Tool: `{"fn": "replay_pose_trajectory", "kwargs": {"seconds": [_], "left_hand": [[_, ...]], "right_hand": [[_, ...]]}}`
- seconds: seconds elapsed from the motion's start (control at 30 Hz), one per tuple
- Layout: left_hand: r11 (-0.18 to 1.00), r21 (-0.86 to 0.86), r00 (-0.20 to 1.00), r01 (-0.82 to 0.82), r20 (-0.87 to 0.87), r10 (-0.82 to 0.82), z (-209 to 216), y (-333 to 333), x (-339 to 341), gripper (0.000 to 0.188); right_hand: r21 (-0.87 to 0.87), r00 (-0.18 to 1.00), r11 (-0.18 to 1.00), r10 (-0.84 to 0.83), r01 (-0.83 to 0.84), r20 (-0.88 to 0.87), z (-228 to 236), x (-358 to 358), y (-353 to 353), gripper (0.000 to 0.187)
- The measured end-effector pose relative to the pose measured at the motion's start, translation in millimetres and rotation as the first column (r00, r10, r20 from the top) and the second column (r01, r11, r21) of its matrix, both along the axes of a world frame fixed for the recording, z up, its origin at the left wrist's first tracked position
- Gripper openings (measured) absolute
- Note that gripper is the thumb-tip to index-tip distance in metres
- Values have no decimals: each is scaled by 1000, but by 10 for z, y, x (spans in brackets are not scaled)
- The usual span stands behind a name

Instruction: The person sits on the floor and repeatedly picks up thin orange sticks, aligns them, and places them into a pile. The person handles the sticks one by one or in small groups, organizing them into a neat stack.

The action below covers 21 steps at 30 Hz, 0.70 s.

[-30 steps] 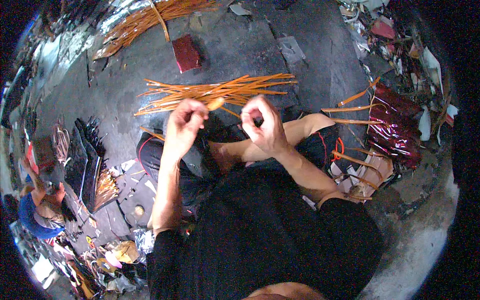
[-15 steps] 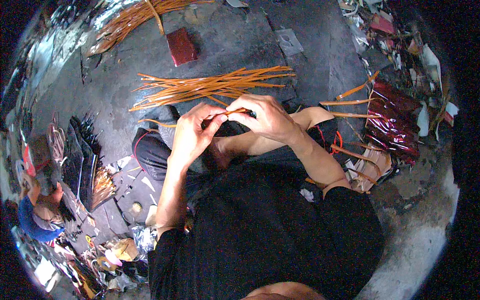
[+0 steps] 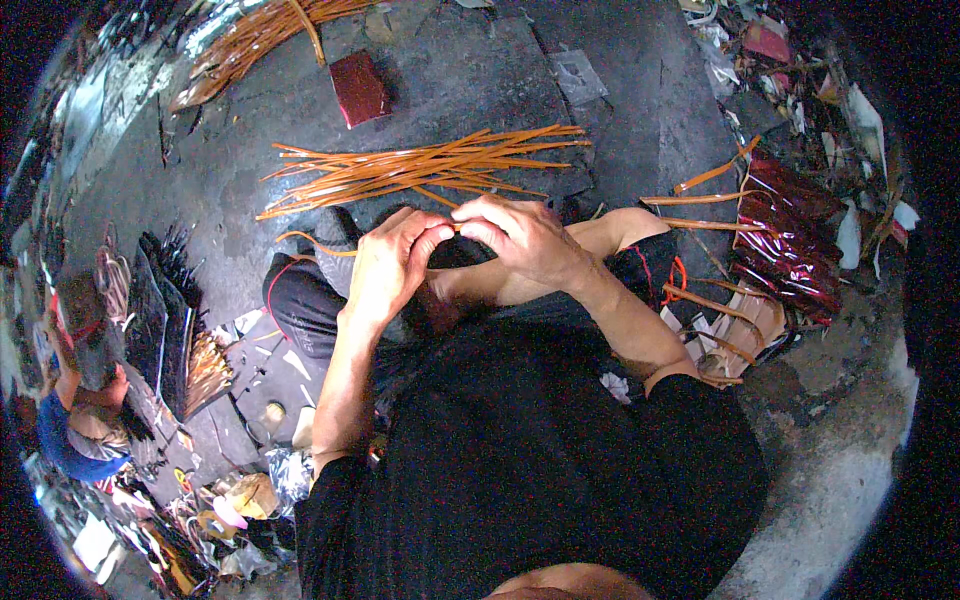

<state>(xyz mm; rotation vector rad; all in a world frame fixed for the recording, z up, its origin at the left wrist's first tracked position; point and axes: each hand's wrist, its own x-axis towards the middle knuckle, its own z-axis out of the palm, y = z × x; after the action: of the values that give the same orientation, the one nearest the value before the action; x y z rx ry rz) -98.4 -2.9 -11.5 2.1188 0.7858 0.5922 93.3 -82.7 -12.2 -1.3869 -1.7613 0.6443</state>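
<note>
A thin, glossy orange-brown strip (image 3: pixel 315 243) is pinched between my two hands over my crossed legs. My left hand (image 3: pixel 388 258) grips it between thumb and fingers, and a curved tail of it sticks out to the left. Close beside it, my right hand (image 3: pixel 528 238) pinches the same strip, thumb and fingertips nearly meeting those of the left. Only a short bit shows between the fingertips; the rest is covered by the fingers. Just beyond my hands, a loose pile of similar strips (image 3: pixel 420 168) lies on the grey floor (image 3: pixel 640 110).
A dark red block (image 3: pixel 360 88) and a larger strip bundle (image 3: pixel 250 48) lie farther off. Several strips rest near a shiny dark red sheet (image 3: pixel 785 235) at right. Scraps and a black folded case (image 3: pixel 160 310) lie left, where another person (image 3: pixel 80 430) sits.
My right fingers have curled in closer over the strip, so less of it shows between my hands. My left hand has barely moved and keeps its grip.
</note>
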Motion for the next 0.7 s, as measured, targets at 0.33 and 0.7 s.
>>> {"fn": "replay_pose_trajectory", "kwargs": {"seconds": [0.33, 0.7], "left_hand": [[991, -137, 1000, 10, -22, -13, -26, 34, -45, 18], [979, -72, 981, -192, -46, 189, -10, 741, -873, 19]], "right_hand": [[35, 988, 999, -43, 38, 150, -19, -23, -10, 13], [-122, 965, 959, -244, 255, 97, 241, 699, 144, 12]]}}
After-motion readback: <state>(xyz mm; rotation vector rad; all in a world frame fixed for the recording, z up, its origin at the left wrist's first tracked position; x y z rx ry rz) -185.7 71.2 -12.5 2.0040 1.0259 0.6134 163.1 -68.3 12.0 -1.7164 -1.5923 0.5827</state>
